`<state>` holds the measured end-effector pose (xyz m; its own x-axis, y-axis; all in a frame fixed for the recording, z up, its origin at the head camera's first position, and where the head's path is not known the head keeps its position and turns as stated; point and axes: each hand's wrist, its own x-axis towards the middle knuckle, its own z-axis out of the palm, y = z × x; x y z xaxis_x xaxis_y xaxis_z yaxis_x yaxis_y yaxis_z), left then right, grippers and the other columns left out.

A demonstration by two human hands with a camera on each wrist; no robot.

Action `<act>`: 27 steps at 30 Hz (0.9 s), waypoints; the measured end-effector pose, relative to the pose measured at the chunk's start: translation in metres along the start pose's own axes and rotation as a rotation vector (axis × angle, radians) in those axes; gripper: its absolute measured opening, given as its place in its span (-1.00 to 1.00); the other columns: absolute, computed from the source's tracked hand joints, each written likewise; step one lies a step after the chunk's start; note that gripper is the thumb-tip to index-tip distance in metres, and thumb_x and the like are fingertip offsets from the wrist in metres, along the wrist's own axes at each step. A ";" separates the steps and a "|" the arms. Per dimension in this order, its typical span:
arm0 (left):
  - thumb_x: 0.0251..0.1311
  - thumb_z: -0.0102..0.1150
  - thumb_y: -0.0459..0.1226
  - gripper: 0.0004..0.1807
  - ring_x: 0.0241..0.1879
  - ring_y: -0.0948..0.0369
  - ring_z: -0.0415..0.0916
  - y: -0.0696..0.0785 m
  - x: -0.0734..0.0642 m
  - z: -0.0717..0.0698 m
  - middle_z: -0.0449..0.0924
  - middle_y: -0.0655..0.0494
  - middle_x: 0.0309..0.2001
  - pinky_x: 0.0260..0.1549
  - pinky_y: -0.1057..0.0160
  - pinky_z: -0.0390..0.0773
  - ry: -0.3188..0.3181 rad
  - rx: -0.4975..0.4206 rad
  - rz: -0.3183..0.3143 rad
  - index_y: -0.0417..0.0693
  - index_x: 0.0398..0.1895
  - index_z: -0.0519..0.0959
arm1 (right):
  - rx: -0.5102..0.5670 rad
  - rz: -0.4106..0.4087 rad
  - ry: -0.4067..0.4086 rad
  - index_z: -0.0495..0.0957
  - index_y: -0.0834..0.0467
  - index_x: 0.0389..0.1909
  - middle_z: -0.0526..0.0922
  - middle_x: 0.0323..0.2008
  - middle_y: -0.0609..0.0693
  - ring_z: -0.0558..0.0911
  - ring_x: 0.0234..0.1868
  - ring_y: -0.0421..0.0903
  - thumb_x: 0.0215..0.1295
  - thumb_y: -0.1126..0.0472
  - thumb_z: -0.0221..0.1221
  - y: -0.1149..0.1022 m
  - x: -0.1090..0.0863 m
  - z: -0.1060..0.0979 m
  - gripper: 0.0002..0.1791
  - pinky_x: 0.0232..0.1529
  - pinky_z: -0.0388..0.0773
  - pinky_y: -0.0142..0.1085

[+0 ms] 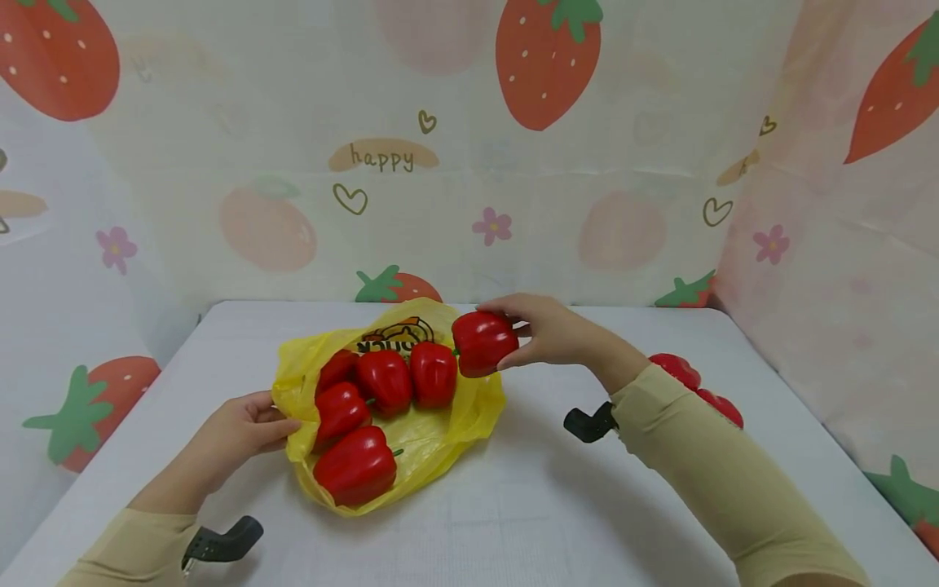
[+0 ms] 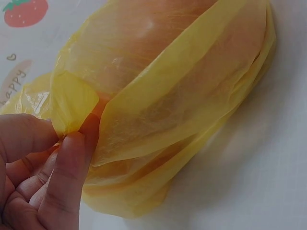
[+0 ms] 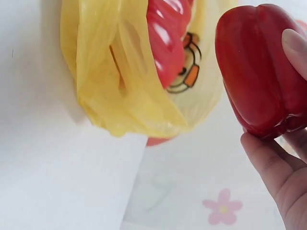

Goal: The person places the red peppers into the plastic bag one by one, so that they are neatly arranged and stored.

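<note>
A yellow plastic bag (image 1: 433, 448) lies with its mouth spread toward me, several red bell peppers (image 1: 355, 466) inside it. My left hand (image 1: 245, 428) pinches the bag's left rim; in the left wrist view a fold of yellow film (image 2: 74, 103) is caught between thumb and finger. My right hand (image 1: 546, 330) grips another red bell pepper (image 1: 484, 342) by its base, over the bag's right edge with the stem pointing left. The right wrist view has this bell pepper (image 3: 256, 72) held between thumb and fingers, beside the bag (image 3: 115, 96).
Two more red bell peppers (image 1: 675, 369) lie on the white table (image 1: 513, 522) at the right, partly hidden behind my right sleeve (image 1: 704, 456). A curtain with strawberry prints (image 1: 469, 228) stands behind and on both sides. Black wrist mounts (image 1: 227, 542) stick out from both sleeves.
</note>
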<state>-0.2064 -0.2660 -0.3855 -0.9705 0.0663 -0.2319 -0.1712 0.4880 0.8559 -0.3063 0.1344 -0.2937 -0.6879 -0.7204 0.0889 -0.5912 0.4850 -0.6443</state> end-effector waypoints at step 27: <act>0.08 0.22 -0.04 -0.28 -0.05 0.06 0.53 0.002 -0.004 -0.002 0.49 -0.17 0.07 -0.14 0.14 0.57 0.007 0.014 0.006 -0.23 0.25 0.28 | -0.122 -0.064 -0.398 0.29 -0.12 0.24 0.34 0.16 -0.17 0.28 0.17 -0.21 -0.04 0.09 0.36 -0.040 0.041 0.058 -0.25 -0.08 0.50 -0.47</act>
<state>-0.2030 -0.2676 -0.3818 -0.9727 0.0636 -0.2233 -0.1627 0.4995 0.8509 -0.2864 0.0562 -0.3081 -0.4464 -0.8744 -0.1901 -0.6895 0.4715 -0.5499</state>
